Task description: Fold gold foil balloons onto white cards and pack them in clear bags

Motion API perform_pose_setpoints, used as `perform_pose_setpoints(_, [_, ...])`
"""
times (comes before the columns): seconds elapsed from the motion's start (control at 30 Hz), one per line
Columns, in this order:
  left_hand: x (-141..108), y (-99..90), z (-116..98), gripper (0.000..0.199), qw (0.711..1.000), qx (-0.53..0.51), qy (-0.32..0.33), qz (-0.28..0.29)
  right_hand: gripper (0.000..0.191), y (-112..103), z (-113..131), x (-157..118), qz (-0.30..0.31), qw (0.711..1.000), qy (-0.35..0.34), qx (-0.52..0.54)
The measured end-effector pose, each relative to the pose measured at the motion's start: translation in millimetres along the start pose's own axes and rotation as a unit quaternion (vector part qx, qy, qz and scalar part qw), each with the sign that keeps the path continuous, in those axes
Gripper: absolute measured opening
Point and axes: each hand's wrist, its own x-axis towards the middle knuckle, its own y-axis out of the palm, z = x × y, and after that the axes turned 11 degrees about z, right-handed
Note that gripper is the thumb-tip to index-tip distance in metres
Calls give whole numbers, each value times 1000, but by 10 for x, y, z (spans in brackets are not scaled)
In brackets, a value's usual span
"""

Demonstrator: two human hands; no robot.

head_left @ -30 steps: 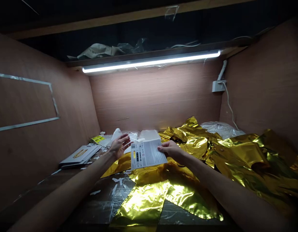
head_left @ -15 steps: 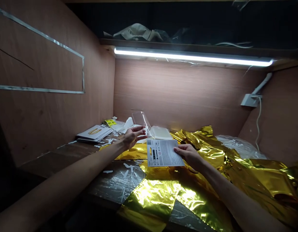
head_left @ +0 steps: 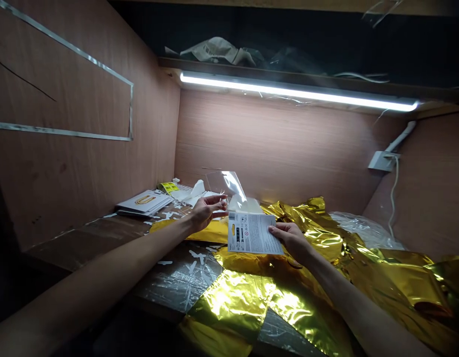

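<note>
Centre frame, above gold foil [head_left: 229, 302], hands apart: right hand [head_left: 291, 239] grips printed card [head_left: 252, 233] by its edge, left hand [head_left: 207, 212] pinches clear plastic blister [head_left: 227, 184]; both held up, off the foil.

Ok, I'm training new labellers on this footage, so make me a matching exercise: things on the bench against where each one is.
Things:
1 printed card
2 gold foil
3 light tube
4 white booklets

Places:
A under the shelf
B in the right hand
C stacked at the far left of the bench
D crumpled across the bench

Pairs: 1B, 2D, 3A, 4C
</note>
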Motion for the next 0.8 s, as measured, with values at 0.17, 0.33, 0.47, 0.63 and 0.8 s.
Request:
perform_pose_setpoints(0.17, [-11, 17, 18, 30, 1000, 2, -19, -10, 47, 9, 22, 0, -32, 999, -21, -25])
perform_pose_setpoints(0.33, [-17, 51, 22, 22, 999, 14, -38, -19, 45, 15, 23, -3, -34, 998, -38, -34])
perform_pose_setpoints(0.47, [-10, 63, 44, 17, 999, 25, -28, -29, 44, 27, 21, 5, -31, 999, -33, -18])
perform_pose_setpoints(0.63, [-31, 108, 112, 15, 999, 13, -53, 6, 42, 77, 21, 5, -41, 998, -42, -11])
perform_pose_setpoints(0.8, [-62, 198, 187, 14, 996, 16, -86, 24, 41, 84, -2, 13, -41, 996, -57, -47])
